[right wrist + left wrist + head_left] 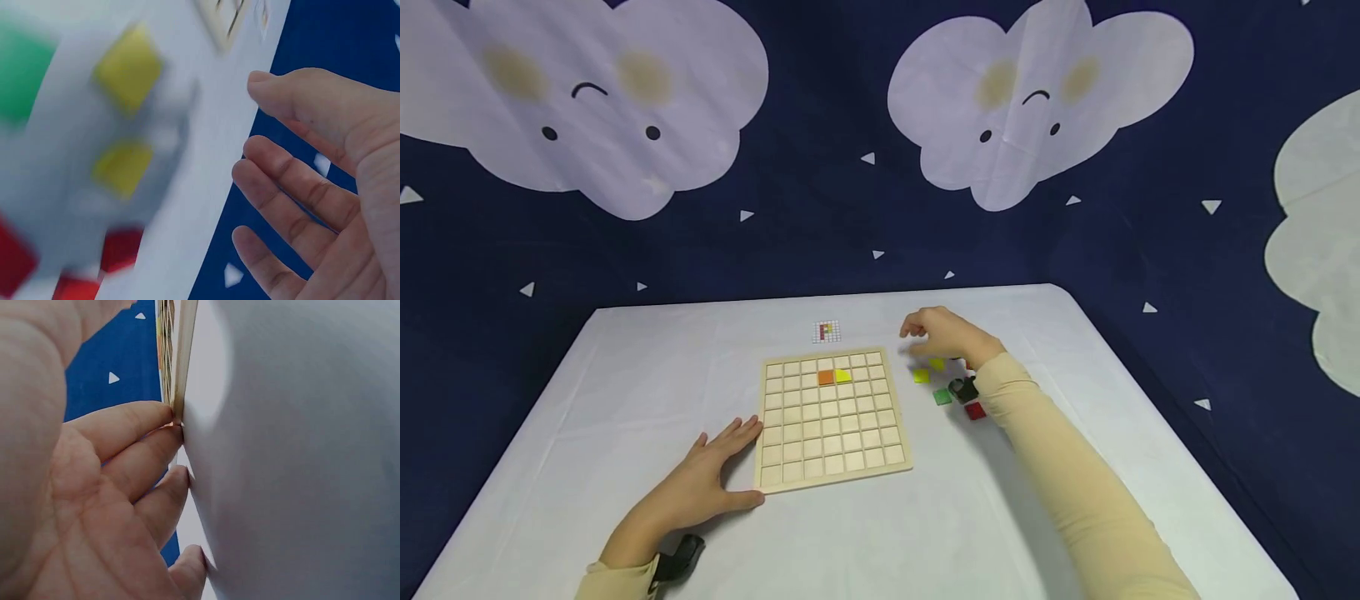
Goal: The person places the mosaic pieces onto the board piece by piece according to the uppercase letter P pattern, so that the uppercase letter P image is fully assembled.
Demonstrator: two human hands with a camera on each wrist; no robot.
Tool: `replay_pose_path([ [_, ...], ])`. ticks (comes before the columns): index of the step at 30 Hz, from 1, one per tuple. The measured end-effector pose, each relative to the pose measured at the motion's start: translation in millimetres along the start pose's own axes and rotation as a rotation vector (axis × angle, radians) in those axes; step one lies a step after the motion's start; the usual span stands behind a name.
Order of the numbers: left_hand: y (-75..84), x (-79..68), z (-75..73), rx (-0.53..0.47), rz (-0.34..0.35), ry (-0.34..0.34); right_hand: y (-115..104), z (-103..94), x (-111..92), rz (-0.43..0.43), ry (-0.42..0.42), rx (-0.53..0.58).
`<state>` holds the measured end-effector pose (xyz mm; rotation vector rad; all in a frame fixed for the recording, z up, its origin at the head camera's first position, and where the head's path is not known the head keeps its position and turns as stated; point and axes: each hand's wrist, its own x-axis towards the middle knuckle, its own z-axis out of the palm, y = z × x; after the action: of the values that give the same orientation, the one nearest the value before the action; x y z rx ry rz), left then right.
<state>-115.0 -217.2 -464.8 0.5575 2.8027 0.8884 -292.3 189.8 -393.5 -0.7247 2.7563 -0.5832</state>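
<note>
A wooden grid board (833, 478) lies on the white table, with an orange square tile (826, 377) and a yellow tile (843, 376) in neighbouring cells near its far side. My left hand (703, 479) rests beside the board, fingers spread, fingertips and thumb touching its left edge; the left wrist view shows those fingers (147, 459) at the frame. Over the loose tiles to the right hovers my right hand (951, 335), fingers loosely bent with nothing between them. Below it lie a yellow tile (921, 377), a green tile (942, 397) and a red tile (975, 411).
A small printed card (827, 332) with a coloured grid pattern lies beyond the board. Several more tiles, including red ones (122, 249), are partly hidden under the right wrist. Behind the table hangs a dark blue cloth (820, 250) with clouds.
</note>
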Motion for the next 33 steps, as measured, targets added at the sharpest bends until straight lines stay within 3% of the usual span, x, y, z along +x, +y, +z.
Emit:
replay_pose_path([
  [8, -0.7, -1.0, -1.7, -0.04, -0.018, 0.009, 44.4, -12.0, -20.9, 0.173, -0.012, 0.067],
  [15, -3.1, -1.9, 0.4, -0.057, -0.035, 0.018, 71.4, -8.2, -27.4, 0.237, -0.035, 0.172],
  [27, -5.4, 0.2, 1.1, -0.07, -0.023, 0.018, 99.1, -4.2, -35.7, 0.366, -0.027, 0.396],
  [33, -4.6, -1.2, 0.1, -0.082, -0.022, 0.024, 101.2, -2.7, -33.5, 0.379, -0.034, 0.422],
])
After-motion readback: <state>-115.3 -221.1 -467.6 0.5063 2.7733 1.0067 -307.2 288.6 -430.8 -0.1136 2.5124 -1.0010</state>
